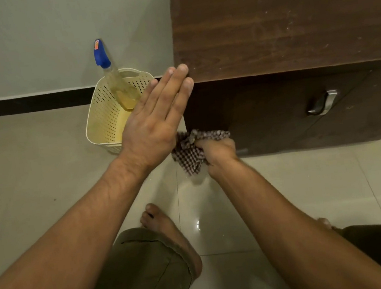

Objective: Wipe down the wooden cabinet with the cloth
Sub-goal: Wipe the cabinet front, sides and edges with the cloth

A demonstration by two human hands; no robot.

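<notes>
The dark wooden cabinet (285, 24) fills the upper right, seen from above, with its front face in shadow below the top. My left hand (155, 122) is flat, fingers held together, fingertips touching the cabinet's near left corner. Lower down, my right hand (219, 152) grips a bunched brown-and-white checked cloth (189, 151) and presses it against the lower left part of the cabinet front, close to the floor.
A cream perforated plastic basket (102, 121) stands on the floor left of the cabinet, against the wall, holding a spray bottle (114, 81) with a blue head. A metal handle (322, 103) sits on the cabinet front. My bare foot (166, 229) rests on the glossy tiled floor.
</notes>
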